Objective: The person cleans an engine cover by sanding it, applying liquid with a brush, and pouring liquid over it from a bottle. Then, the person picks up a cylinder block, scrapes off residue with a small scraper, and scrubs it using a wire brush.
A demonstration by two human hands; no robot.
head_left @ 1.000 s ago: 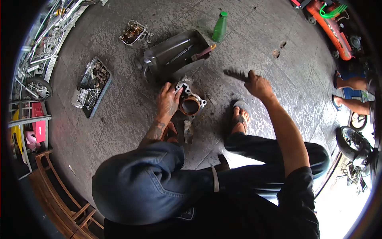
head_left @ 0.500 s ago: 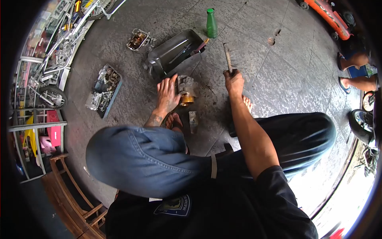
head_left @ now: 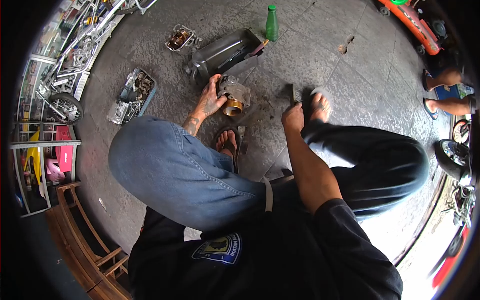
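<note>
My left hand (head_left: 209, 100) grips the left side of a greasy engine cylinder block (head_left: 235, 92), its gold-coloured sleeve (head_left: 232, 107) facing me. The block is held just above or on the floor; which of the two I cannot tell. In my right hand (head_left: 293, 118) a wire brush (head_left: 294, 93) points away from me, to the right of the block and apart from it. My fingers close round its handle. Beyond the block lies a dark cut-open plastic container (head_left: 202, 74) with a paintbrush (head_left: 259, 47) leaning at its right end.
A green bottle (head_left: 272, 25) stands behind the container. To the left are an oily engine cover (head_left: 181, 38) and a tray (head_left: 150, 100) of metal parts. A wooden bench (head_left: 75, 245) is at lower left. At right are another person's feet (head_left: 434, 106) and an orange jack (head_left: 412, 22).
The wire brush and my right hand have come down toward me. The block has turned slightly, showing more of its gold sleeve. My right foot now shows more fully, and the camera view has shifted.
</note>
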